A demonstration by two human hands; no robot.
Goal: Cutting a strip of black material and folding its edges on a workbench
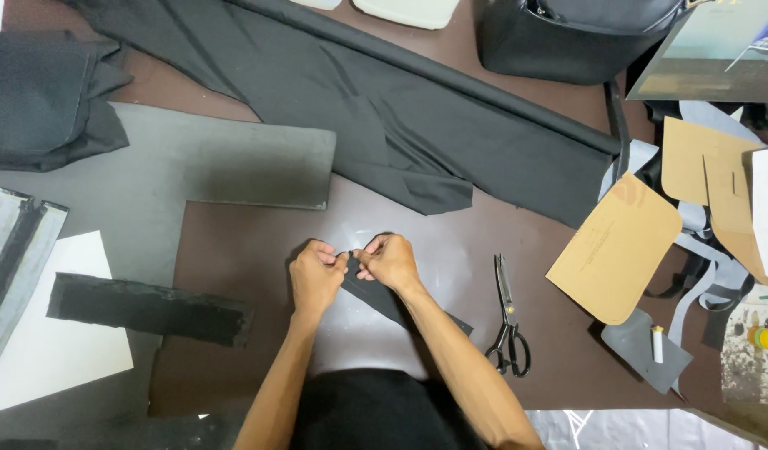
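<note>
1. Hands: two, both the person's own. The left hand (315, 277) and the right hand (389, 261) meet near table centre, knuckles up, fingers curled in.
2. Both pinch the top end of one narrow black fabric strip (382, 298). The left hand's fingertips grip it from the 9 o'clock side, the right hand's from 3 o'clock; the two hands nearly touch over the strip's end.
3. The strip runs from the pinch point toward 4 o'clock, passes under the right wrist and forearm, and its far tip lies flat on the brown table (250, 250).
4. Scissors (507, 321): one pair, dark handles, lying shut at 3 o'clock of the right hand, well apart, blades pointing to 12.
5. Cardboard patterns: three tan pieces counted. The nearest, a rounded tan pattern (615, 247), lies at 3 o'clock beyond the scissors; two more overlap at the right edge.
6. Black cloth bolt (417, 117): one, partly unrolled, at 12 o'clock of the hands.
7. Grey foam sheet (234, 158): one, at 10 o'clock.
8. Rough black strip on white paper (150, 308): one, at 9 o'clock of the left hand, well apart.
9. Black bag (567, 37): one, at 1 o'clock, at the table's far edge.
10. Small white stick on a grey scrap (657, 343): one, at 4 o'clock, well apart.
</note>
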